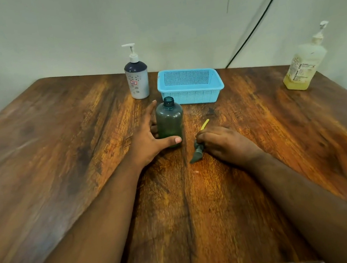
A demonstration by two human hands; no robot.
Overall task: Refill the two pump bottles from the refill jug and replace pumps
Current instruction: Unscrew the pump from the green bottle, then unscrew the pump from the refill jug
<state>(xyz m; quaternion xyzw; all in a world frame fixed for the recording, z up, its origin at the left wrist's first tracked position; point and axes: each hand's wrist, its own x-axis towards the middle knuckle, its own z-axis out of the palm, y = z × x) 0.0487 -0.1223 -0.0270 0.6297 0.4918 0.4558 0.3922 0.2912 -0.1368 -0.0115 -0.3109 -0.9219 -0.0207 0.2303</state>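
Observation:
A teal translucent bottle (170, 120) stands upright mid-table with its neck open and no pump. My left hand (146, 140) wraps around its lower left side, thumb across the front. Just to the right, my right hand (226, 143) rests on the table, closed on the bottle's grey-teal pump (197, 153); its yellow dip tube (205, 124) sticks out beyond my fingers. A white and navy pump bottle (138, 80) stands at the back with its pump on. At the far right stands the refill jug (305, 65), a clear bottle of yellow liquid with a pump top.
A light blue perforated basket (191, 93) sits behind the teal bottle, right of the white bottle. The wooden table (60, 172) ends at a near edge just below my forearms. A black cable (263, 17) runs down the wall behind.

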